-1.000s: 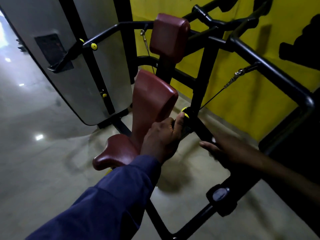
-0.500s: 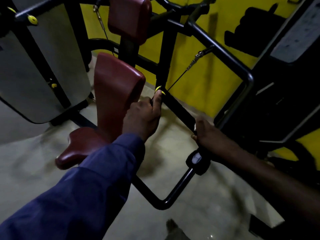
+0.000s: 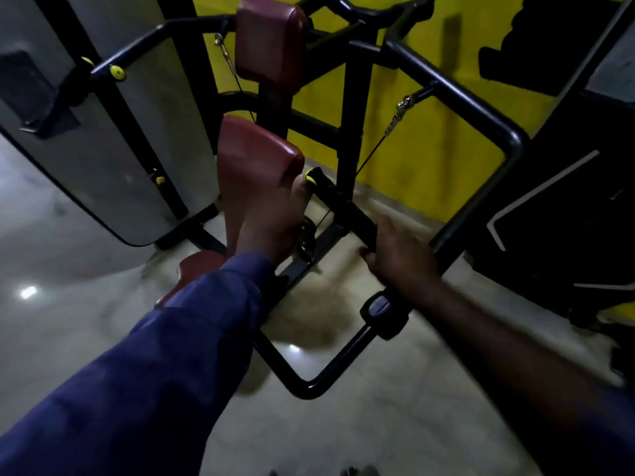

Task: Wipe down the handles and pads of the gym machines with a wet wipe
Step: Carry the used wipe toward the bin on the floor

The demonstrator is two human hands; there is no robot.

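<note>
A black handle bar (image 3: 338, 202) with a yellow end cap (image 3: 311, 176) slopes down to the right, beside the maroon back pad (image 3: 254, 163). My left hand (image 3: 271, 221) grips the bar's upper end, its thumb reaching up to the yellow cap. My right hand (image 3: 400, 257) is curled round the lower part of the same bar, just above a black knob (image 3: 383, 314). No wipe shows in either hand; the image is dark and a little blurred. A maroon head pad (image 3: 271, 42) sits above, and the maroon seat (image 3: 197, 266) is partly hidden by my blue sleeve.
A grey weight-stack cover (image 3: 103, 149) stands at the left. A thick black frame tube (image 3: 464, 97) with a cable clip (image 3: 400, 109) crosses in front of the yellow wall (image 3: 429, 159). Another dark machine (image 3: 567, 207) stands at the right. Below is pale glossy floor (image 3: 395, 407).
My right hand went from reaching with straight fingers to gripping the lower handle bar. My left hand stayed at the yellow-capped end. The view swung right, then back left.
</note>
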